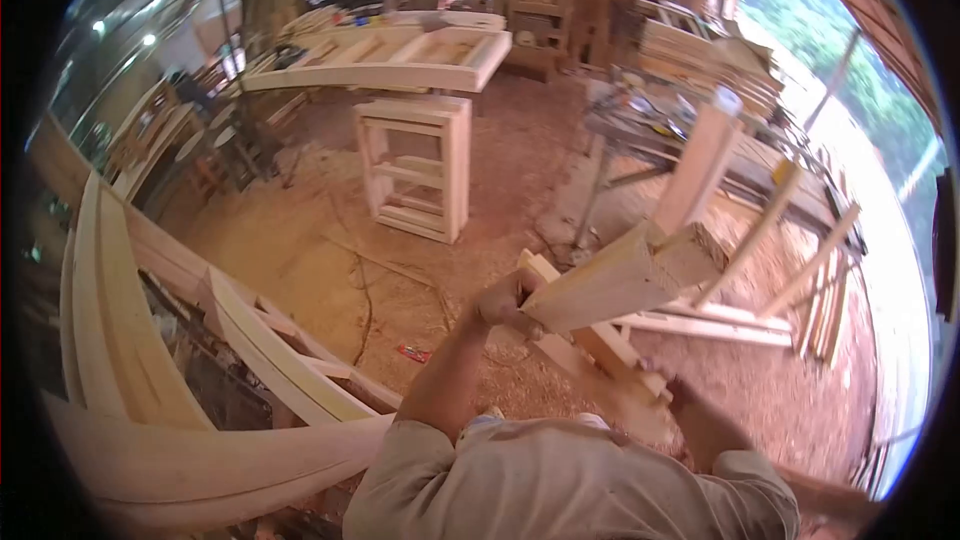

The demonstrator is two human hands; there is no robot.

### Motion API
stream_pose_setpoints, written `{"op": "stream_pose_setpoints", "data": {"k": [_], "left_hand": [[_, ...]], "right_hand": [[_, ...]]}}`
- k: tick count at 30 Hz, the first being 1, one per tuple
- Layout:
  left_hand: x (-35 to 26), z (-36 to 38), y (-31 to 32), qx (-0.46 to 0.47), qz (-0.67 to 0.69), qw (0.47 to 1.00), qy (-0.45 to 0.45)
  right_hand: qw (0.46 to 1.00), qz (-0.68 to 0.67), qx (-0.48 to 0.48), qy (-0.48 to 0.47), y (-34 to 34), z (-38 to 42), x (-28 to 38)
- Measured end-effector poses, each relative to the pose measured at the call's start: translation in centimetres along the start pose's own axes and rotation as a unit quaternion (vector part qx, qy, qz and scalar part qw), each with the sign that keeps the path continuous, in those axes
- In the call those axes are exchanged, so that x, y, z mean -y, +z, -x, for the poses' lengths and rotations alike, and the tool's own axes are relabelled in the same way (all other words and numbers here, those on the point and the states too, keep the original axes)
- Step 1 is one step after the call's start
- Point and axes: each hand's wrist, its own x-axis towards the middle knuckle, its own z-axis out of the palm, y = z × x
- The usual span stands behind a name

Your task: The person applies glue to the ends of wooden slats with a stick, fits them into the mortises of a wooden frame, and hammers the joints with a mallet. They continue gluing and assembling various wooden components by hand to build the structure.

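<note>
A thick, pale wooden beam (600,285) rises toward the camera in front of my chest. My left hand (510,302) is closed round its left end, fingers curled over the edge. Below it, narrower wooden bars (607,348) slant down to the right. At their lower end is my right hand (682,393), in shadow, with its fingers bent against the wood and partly hidden.
A small ladder-like wooden frame (455,170) stands on the sawdust-covered floor ahead. Behind it, a larger slatted frame (400,75) lies raised. Long curved boards (230,460) crowd my left. A cluttered workbench (740,155) and leaning timber posts (755,230) are at right.
</note>
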Motion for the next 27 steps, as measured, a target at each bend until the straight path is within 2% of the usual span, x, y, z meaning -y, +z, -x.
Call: {"op": "stream_pose_setpoints", "data": {"k": [1, 2, 4, 6, 10, 12, 13, 15, 16, 18, 19, 21, 22, 24, 26, 27], "left_hand": [[-0.5, 0.7, -1.9, -0.016, -0.007, 1.000, 0.003], [-0.5, 1.5, -3.9, -0.024, -0.006, 1.000, 0.009], [0.3, 3.5, -7.6, -0.045, -0.005, 0.999, 0.013], [0.6, 4.8, -10.8, -0.126, 0.051, 0.988, 0.073], [-2.9, 6.2, -15.1, -0.228, 0.015, 0.973, 0.043], [-4.3, 6.4, -18.4, -0.370, -0.083, 0.925, 0.006], [-4.9, 6.1, -19.8, -0.389, -0.099, 0.916, 0.016], [-5.0, 5.3, -21.9, -0.554, -0.179, 0.807, 0.104], [-5.0, 5.5, -22.8, -0.573, -0.189, 0.790, 0.108], [-5.6, 6.6, -24.5, -0.690, -0.224, 0.682, 0.092], [-5.9, 7.4, -25.1, -0.704, -0.229, 0.665, 0.094], [-6.2, 8.7, -26.6, -0.713, -0.270, 0.624, 0.174], [-6.1, 9.7, -27.6, -0.720, -0.273, 0.614, 0.175], [-6.6, 10.9, -29.3, -0.693, -0.294, 0.606, 0.257], [-7.1, 12.8, -31.3, -0.689, -0.320, 0.594, 0.267], [-6.7, 14.0, -32.5, -0.698, -0.330, 0.564, 0.291]], "right_hand": [[0.999, 0.039, -0.021, 0.021, 6.5, -1.6, -1.7], [0.998, 0.037, -0.023, 0.043, 8.8, -3.5, -2.5], [0.997, 0.036, -0.018, 0.072, 11.2, -8.1, -3.3], [0.994, 0.033, 0.005, 0.100, 12.4, -13.7, -2.9], [0.982, 0.048, 0.068, 0.167, 15.2, -25.2, -0.2], [0.971, 0.065, 0.111, 0.203, 17.6, -31.9, 2.1], [0.963, 0.069, 0.133, 0.225, 18.7, -35.2, 3.0], [0.941, 0.076, 0.185, 0.273, 23.0, -40.5, 4.0], [0.931, 0.080, 0.197, 0.295, 25.5, -42.3, 4.5], [0.900, 0.104, 0.275, 0.321, 34.8, -43.5, 6.0], [0.891, 0.106, 0.283, 0.340, 36.0, -45.5, 5.8], [0.858, 0.186, 0.316, 0.361, 37.8, -49.4, 5.7], [0.852, 0.187, 0.320, 0.371, 38.4, -51.8, 5.1], [0.814, 0.153, 0.343, 0.444, 39.7, -56.4, 3.6], [0.810, 0.147, 0.333, 0.460, 42.8, -60.5, 1.8], [0.808, 0.142, 0.321, 0.473, 44.0, -62.5, 1.1]]}}
